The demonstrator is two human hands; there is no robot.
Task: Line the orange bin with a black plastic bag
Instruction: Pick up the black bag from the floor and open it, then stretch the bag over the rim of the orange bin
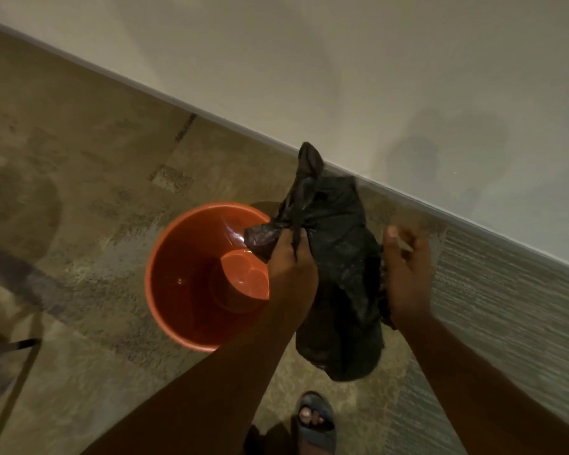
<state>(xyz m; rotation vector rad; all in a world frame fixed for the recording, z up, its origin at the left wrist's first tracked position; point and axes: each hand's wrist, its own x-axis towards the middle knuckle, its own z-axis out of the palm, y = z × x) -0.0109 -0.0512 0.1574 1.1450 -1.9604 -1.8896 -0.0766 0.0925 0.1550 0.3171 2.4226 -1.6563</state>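
Fingers point(289, 244) pinching black bag point(342, 290), beside orange bin point(155, 290)

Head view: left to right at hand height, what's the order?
Round orange plastic bin → left hand gripping the bag's top → crumpled black plastic bag → right hand on the bag's side → grey floor mat.

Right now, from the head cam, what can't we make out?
- Black bag: bunched up, so its mouth is not visible.
- Orange bin: near-right rim and outer wall hidden by the left hand and forearm.
- Right hand: motion-blurred; whether its fingers grip the bag is unclear.
- Dark objects at the left edge: cut off, blurred.
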